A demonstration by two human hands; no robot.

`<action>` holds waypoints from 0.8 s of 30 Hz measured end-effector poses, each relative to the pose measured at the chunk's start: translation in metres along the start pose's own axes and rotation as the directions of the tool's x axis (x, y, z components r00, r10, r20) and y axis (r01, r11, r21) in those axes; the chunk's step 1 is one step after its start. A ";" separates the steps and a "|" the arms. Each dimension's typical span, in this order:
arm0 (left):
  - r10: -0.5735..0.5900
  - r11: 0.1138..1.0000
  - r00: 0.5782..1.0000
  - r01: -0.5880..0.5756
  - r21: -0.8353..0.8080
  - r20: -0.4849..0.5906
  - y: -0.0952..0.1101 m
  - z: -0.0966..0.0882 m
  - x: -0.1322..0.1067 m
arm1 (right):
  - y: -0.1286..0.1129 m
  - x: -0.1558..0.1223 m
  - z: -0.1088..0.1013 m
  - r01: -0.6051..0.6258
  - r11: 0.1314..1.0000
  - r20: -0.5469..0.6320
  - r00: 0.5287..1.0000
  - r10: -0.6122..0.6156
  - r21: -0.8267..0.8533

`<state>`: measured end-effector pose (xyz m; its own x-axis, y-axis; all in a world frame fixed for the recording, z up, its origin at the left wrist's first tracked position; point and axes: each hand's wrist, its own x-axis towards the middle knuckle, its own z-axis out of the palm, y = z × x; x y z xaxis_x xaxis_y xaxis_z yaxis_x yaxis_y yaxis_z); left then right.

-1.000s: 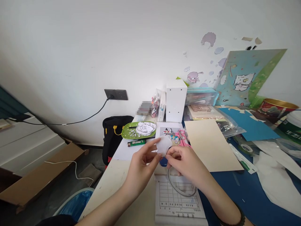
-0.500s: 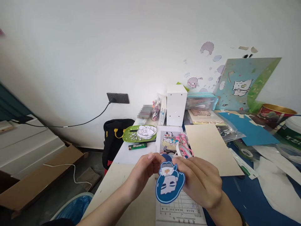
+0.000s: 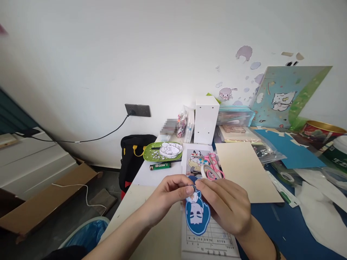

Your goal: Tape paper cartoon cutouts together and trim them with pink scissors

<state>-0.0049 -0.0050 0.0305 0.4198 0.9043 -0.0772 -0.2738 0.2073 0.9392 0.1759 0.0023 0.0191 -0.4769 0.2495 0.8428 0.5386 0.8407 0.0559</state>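
A blue-edged cartoon figure cutout (image 3: pixel 197 215) hangs upside down between my hands over a printed form sheet (image 3: pixel 210 241). My left hand (image 3: pixel 169 193) pinches its top edge with thumb and fingertips. My right hand (image 3: pixel 227 206) is curled round the cutout's right side, its fingertips meeting the left ones at the top. Just beyond my fingers lie pink scissors (image 3: pixel 213 168), a roll of tape (image 3: pixel 204 172) and a coloured cartoon print (image 3: pixel 195 160).
A green tray (image 3: pixel 149 153) with a line-drawing cutout and a green lighter (image 3: pixel 159 166) lie to the left. A beige card sheet (image 3: pixel 246 169), white box (image 3: pixel 205 120), blue paper (image 3: pixel 290 150) and tins fill the right. A black bag (image 3: pixel 132 159) stands by the desk's left edge.
A second ago my hands held a white round piece higher up. Now they hold the blue figure cutout face-up, lower and closer, and it has turned narrower since half a second ago.
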 end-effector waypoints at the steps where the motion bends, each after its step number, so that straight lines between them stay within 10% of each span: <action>1: 0.010 1.000 1.000 -0.010 0.015 0.004 0.000 0.000 0.000 | 0.000 0.002 0.001 -0.032 0.998 -0.016 0.999 0.033 0.046; 10: 0.159 0.986 0.985 -0.155 0.061 -0.069 -0.003 0.004 -0.001 | -0.007 0.017 0.004 -0.261 0.893 -0.079 0.947 0.310 0.366; 24: 0.123 0.981 0.985 -0.139 -0.135 -0.120 -0.007 0.004 0.002 | -0.015 0.009 0.014 -0.345 0.835 -0.049 0.914 0.403 0.428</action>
<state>0.0015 -0.0062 0.0256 0.2757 0.9612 -0.0004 -0.4438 0.1277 0.8870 0.1536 -0.0014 0.0188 -0.1848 0.5430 0.8191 0.3171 0.8219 -0.4733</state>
